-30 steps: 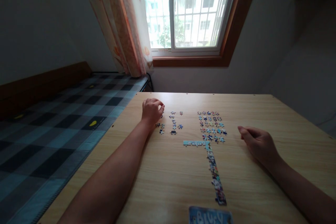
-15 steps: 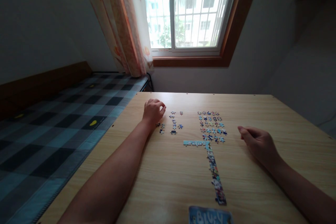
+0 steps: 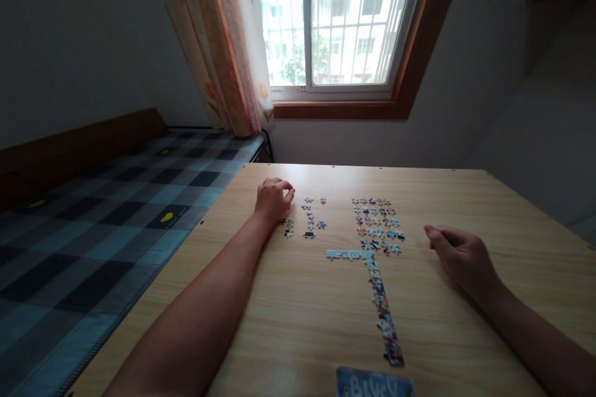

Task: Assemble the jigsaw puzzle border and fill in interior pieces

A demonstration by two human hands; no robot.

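Observation:
My left hand (image 3: 274,197) rests on the table at the left, fingers curled, thumb and index tips together. Whatever they may pinch is too small to make out. Close by lie loose jigsaw pieces (image 3: 310,223), a few partly behind my wrist. My right hand (image 3: 460,255) is closed, thumb against the bent index finger; its inside is hidden. Left of it, several more loose jigsaw pieces (image 3: 376,221) sit in rough rows. Below those, joined pieces form a corner: a short light-blue strip (image 3: 347,254) and a long multicoloured strip (image 3: 383,310) running towards me.
The wooden table (image 3: 288,322) carries a blue box or card (image 3: 375,383) marked "BLUEY" at the near edge. A bed with a checked cover (image 3: 116,217) stands along the table's left side. Beyond are a curtain (image 3: 228,43) and a barred window (image 3: 349,25).
The view has shifted very slightly, so everything appears a few pixels further right. Both hands keep their poses, and the jigsaw pieces lie as before.

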